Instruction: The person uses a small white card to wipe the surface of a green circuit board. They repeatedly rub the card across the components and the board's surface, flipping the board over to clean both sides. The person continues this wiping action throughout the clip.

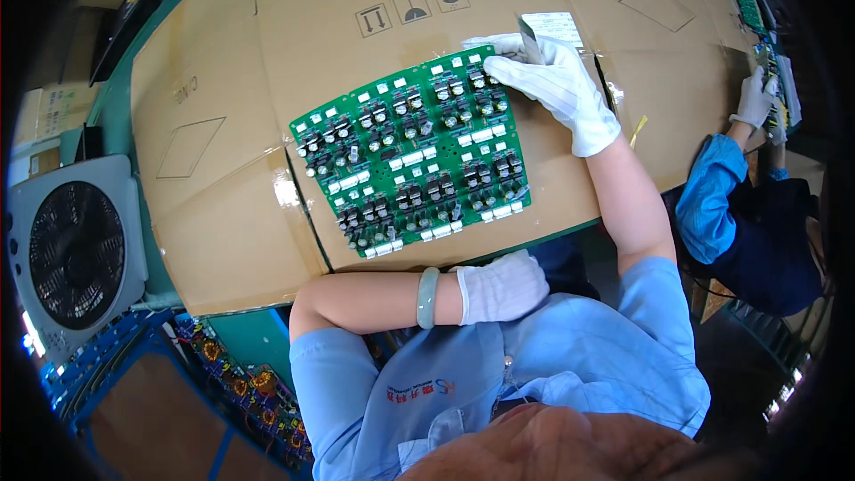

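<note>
I've got my right hand pinched on the green circuit board's far-right corner, over the cardboard-covered tabletop, grey strip poking up. Left hand's curled; can't tell if it's gripping anything.

Green circuit panel: lies component side up on the surface, left end nearer, white connectors in rows. Thin grey strip: held tilted in right-hand fingers, near panel's far right corner.
</note>
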`<state>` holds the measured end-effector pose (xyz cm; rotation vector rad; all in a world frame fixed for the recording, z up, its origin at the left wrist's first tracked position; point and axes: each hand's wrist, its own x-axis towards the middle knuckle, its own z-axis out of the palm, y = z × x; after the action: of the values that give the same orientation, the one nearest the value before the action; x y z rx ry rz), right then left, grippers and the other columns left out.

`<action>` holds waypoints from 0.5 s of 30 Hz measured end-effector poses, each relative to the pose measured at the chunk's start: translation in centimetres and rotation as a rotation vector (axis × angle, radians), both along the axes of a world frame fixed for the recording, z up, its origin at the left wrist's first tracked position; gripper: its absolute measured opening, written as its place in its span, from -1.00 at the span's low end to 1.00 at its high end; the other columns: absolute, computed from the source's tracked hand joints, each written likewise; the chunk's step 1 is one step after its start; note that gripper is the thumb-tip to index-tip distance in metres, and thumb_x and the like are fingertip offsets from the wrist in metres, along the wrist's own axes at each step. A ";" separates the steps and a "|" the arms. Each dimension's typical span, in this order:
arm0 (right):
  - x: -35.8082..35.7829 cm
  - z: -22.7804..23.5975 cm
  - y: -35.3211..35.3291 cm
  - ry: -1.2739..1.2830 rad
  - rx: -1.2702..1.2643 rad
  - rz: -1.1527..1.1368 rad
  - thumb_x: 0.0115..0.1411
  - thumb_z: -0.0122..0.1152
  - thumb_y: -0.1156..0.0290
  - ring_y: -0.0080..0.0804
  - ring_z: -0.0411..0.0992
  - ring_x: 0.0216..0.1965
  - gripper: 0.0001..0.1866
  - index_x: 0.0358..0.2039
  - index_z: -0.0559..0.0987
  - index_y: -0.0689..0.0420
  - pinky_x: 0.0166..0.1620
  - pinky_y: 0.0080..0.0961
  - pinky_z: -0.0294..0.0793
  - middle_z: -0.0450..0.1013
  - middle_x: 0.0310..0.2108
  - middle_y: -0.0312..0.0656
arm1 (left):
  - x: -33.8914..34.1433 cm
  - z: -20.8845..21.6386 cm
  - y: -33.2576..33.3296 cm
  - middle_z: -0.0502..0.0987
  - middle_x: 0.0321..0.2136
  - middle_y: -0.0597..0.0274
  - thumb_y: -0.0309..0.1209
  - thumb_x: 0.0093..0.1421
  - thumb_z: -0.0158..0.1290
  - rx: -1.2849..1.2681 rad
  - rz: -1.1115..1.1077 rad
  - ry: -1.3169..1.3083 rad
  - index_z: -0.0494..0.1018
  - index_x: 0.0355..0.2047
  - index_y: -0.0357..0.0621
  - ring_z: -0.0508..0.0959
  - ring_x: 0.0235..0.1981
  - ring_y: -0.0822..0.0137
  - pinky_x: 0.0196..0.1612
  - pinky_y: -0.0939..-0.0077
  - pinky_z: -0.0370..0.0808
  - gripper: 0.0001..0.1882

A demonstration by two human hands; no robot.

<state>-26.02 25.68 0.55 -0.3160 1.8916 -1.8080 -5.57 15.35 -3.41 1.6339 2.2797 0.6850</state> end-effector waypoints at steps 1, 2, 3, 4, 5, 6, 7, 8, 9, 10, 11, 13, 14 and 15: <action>-0.1 -0.2 -0.1 0.013 -0.003 0.006 0.14 0.32 0.30 -0.61 0.49 -0.19 -0.62 -0.05 0.60 0.18 -0.04 -0.65 0.46 0.58 -0.22 -0.24 | -0.5 1.7 -0.3 0.45 -0.63 0.16 -0.35 0.00 0.00 0.007 -0.007 -0.026 0.41 -0.56 -0.12 0.48 -0.59 0.24 -0.49 0.35 0.43 -0.88; -0.1 -0.3 -0.3 0.024 -0.006 0.014 0.14 0.32 0.30 -0.61 0.49 -0.19 -0.62 -0.05 0.60 0.18 -0.04 -0.65 0.46 0.58 -0.22 -0.24 | -0.9 3.3 -0.7 0.46 -0.62 0.16 -0.36 0.00 0.00 0.015 -0.011 -0.053 0.41 -0.55 -0.12 0.49 -0.58 0.24 -0.49 0.34 0.44 -0.88; -0.1 -0.4 -0.4 0.035 -0.006 0.019 0.14 0.32 0.30 -0.61 0.49 -0.19 -0.62 -0.05 0.60 0.18 -0.04 -0.65 0.46 0.58 -0.22 -0.24 | -1.5 5.1 -1.0 0.47 -0.62 0.16 -0.36 0.01 0.00 0.026 -0.018 -0.081 0.40 -0.54 -0.12 0.51 -0.56 0.24 -0.50 0.34 0.44 -0.89; -0.3 -0.6 -0.3 0.033 0.006 0.027 0.14 0.32 0.28 -0.62 0.49 -0.19 -0.62 -0.06 0.60 0.18 -0.05 -0.66 0.46 0.58 -0.23 -0.24 | -2.7 7.3 -1.6 0.48 -0.61 0.17 -0.38 0.01 0.02 0.015 -0.014 -0.086 0.43 -0.49 -0.15 0.54 -0.53 0.25 -0.49 0.36 0.46 -0.89; -0.1 -0.5 -0.5 0.035 0.014 0.031 0.14 0.32 0.28 -0.62 0.49 -0.19 -0.62 -0.06 0.60 0.18 -0.05 -0.66 0.46 0.58 -0.22 -0.25 | -4.1 9.3 -2.7 0.49 -0.59 0.19 -0.39 0.01 0.03 0.004 -0.006 -0.089 0.45 -0.44 -0.18 0.56 -0.51 0.25 -0.49 0.37 0.47 -0.86; -0.1 -0.2 -0.6 0.038 0.023 0.031 0.15 0.31 0.27 -0.63 0.49 -0.19 -0.62 -0.06 0.60 0.18 -0.05 -0.67 0.46 0.58 -0.22 -0.25 | -5.3 11.0 -4.7 0.51 -0.56 0.19 -0.41 0.04 0.03 0.109 0.098 -0.076 0.47 -0.37 -0.22 0.57 -0.49 0.25 -0.47 0.38 0.49 -0.84; 0.0 0.1 -0.3 0.042 0.038 0.015 0.15 0.31 0.27 -0.63 0.49 -0.19 -0.62 -0.06 0.60 0.18 -0.05 -0.67 0.46 0.58 -0.22 -0.25 | -6.6 11.9 -7.2 0.53 -0.53 0.19 -0.44 0.07 0.03 0.219 0.185 -0.063 0.48 -0.31 -0.26 0.58 -0.47 0.24 -0.46 0.39 0.52 -0.80; 0.0 0.3 0.3 0.035 0.049 -0.012 0.15 0.31 0.27 -0.63 0.49 -0.20 -0.62 -0.06 0.60 0.18 -0.05 -0.67 0.45 0.57 -0.22 -0.26 | -7.8 12.4 -9.7 0.54 -0.46 0.17 -0.43 0.13 0.02 0.336 0.359 -0.060 0.49 -0.27 -0.29 0.57 -0.43 0.28 -0.39 0.44 0.50 -0.80; 0.0 0.6 0.3 0.027 0.046 -0.013 0.15 0.31 0.27 -0.63 0.49 -0.20 -0.62 -0.06 0.60 0.18 -0.06 -0.68 0.45 0.57 -0.22 -0.26 | -7.9 12.4 -11.7 0.56 -0.39 0.16 -0.42 0.19 0.01 0.497 0.662 -0.014 0.49 -0.24 -0.31 0.56 -0.38 0.33 -0.33 0.48 0.49 -0.79; 0.1 0.9 -0.1 0.020 0.046 -0.001 0.15 0.31 0.27 -0.63 0.48 -0.20 -0.62 -0.06 0.60 0.18 -0.06 -0.68 0.45 0.57 -0.23 -0.26 | -8.0 11.4 -13.4 0.57 -0.31 0.14 -0.42 0.25 0.00 0.673 0.986 0.037 0.49 -0.20 -0.33 0.55 -0.33 0.38 -0.26 0.53 0.48 -0.78; 0.2 1.0 0.0 0.008 0.059 -0.007 0.15 0.31 0.27 -0.64 0.48 -0.20 -0.62 -0.06 0.60 0.18 -0.06 -0.69 0.45 0.57 -0.23 -0.27 | -8.9 10.0 -15.0 0.58 -0.24 0.12 -0.41 0.31 -0.01 0.764 1.223 0.079 0.49 -0.16 -0.36 0.54 -0.28 0.42 -0.20 0.58 0.47 -0.76; 0.1 1.3 -0.3 -0.020 0.073 0.016 0.15 0.31 0.27 -0.64 0.47 -0.20 -0.62 -0.05 0.60 0.18 -0.08 -0.69 0.44 0.57 -0.23 -0.28 | -10.1 8.2 -19.1 0.58 -0.19 0.11 -0.35 0.33 -0.02 0.627 1.519 0.232 0.49 -0.11 -0.37 0.53 -0.25 0.44 -0.20 0.58 0.47 -0.70; 0.0 1.0 -0.5 -0.016 0.027 0.030 0.15 0.31 0.28 -0.65 0.47 -0.20 -0.63 -0.05 0.60 0.15 -0.08 -0.69 0.44 0.56 -0.23 -0.30 | -10.0 7.2 -19.8 0.58 -0.21 0.13 -0.38 0.32 0.00 0.704 1.548 0.147 0.49 -0.12 -0.37 0.52 -0.27 0.46 -0.19 0.59 0.46 -0.72; -0.1 0.6 -0.4 -0.015 0.029 0.021 0.16 0.31 0.28 -0.66 0.46 -0.22 -0.63 -0.05 0.60 0.15 -0.12 -0.71 0.43 0.56 -0.24 -0.31 | -9.9 6.1 -20.3 0.58 -0.23 0.16 -0.41 0.31 0.01 0.787 1.567 0.053 0.50 -0.13 -0.36 0.51 -0.28 0.49 -0.18 0.61 0.46 -0.75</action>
<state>-26.09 25.26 1.18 -0.3107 1.8959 -1.7624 -15.44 -5.00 2.74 -0.5079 3.1560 1.9325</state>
